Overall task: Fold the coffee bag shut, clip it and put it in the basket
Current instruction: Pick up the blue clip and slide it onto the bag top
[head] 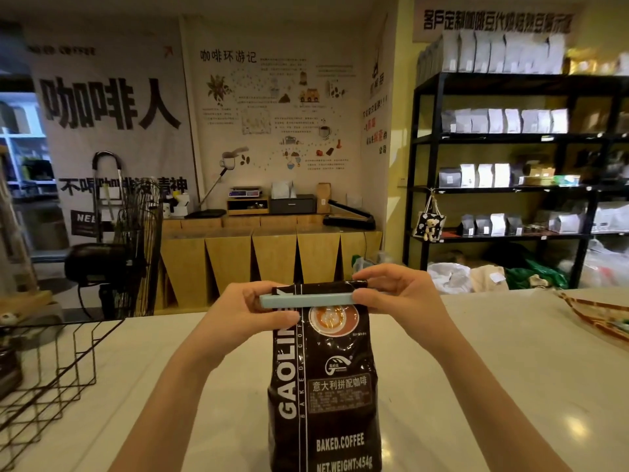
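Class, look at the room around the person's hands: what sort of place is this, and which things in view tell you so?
Probably a coffee shop or roastery: black shelves stocked with pale coffee pouches, and coffee-themed wall banners.

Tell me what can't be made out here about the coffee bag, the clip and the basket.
- Coffee bag: its base is cut off by the bottom edge of the head view.
- Light blue clip: both ends sit under the left hand and right hand, so whether it is snapped fully shut cannot be told.
- Wire basket: the left edge cuts it off; its contents are unseen.
- Small print on the bag: too blurred to read.
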